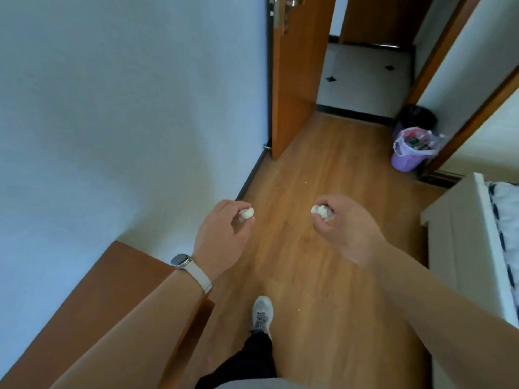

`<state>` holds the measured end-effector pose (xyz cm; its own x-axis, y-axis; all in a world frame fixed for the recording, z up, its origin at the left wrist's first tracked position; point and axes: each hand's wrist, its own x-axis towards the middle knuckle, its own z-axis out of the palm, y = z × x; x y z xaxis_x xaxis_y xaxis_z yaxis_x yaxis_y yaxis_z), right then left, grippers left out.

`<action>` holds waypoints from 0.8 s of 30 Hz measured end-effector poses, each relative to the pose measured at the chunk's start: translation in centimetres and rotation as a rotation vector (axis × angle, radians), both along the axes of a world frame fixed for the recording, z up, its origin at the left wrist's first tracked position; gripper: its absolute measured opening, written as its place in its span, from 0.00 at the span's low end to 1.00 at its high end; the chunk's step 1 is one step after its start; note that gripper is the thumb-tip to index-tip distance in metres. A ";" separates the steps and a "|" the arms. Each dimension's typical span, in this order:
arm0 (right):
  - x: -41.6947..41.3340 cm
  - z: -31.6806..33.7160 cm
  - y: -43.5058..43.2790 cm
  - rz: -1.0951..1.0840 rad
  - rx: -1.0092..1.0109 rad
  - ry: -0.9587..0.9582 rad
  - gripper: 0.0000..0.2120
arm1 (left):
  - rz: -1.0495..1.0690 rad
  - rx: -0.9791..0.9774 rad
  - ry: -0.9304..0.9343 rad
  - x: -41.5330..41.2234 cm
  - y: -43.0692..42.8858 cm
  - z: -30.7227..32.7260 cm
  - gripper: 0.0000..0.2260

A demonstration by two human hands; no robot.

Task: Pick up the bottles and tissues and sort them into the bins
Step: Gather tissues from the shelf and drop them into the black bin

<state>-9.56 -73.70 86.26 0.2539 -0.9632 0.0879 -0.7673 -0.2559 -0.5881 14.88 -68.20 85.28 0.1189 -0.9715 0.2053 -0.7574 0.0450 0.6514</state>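
Note:
My left hand (pixel 224 234) pinches a small crumpled white tissue (pixel 247 213) between thumb and fingertips, held over the wooden floor. My right hand (pixel 345 228) grips a second crumpled white tissue (pixel 320 211) in its curled fingers, at about the same height. Far ahead on the right stands a purple bin (pixel 407 160) lined with a thin plastic bag and holding rubbish. Just behind it, against the door frame, is a black bin (pixel 418 117). No bottle is in view.
A white wall (pixel 126 108) runs along the left, with a brown wooden cabinet top (pixel 112 299) at lower left. An open wooden door (pixel 295 80) leads to a tiled hallway. A white bed frame (pixel 466 234) stands on the right. My foot (pixel 262 313) is on the floor.

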 end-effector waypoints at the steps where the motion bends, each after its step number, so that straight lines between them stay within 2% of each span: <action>1: -0.5 0.0 -1.2 -0.031 0.002 0.008 0.03 | -0.025 0.000 0.001 -0.2 -1.8 -0.4 0.09; 14: -3.1 2.2 -18.1 -0.317 0.083 0.108 0.07 | -0.275 0.049 0.133 -1.3 -26.1 -1.5 0.11; 20: -5.3 3.2 -22.6 -0.438 0.023 0.141 0.10 | -0.404 0.019 0.148 -4.3 -34.0 -1.3 0.12; 24: -8.6 3.2 -25.4 -0.501 -0.020 0.137 0.09 | -0.461 0.016 0.171 -7.9 -38.3 -1.0 0.11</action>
<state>-18.15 -99.15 89.44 -0.2277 -0.9680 0.1054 -0.8679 0.1527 -0.4728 6.97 -106.45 84.24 -0.2938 -0.9336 0.2053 -0.5426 0.3397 0.7683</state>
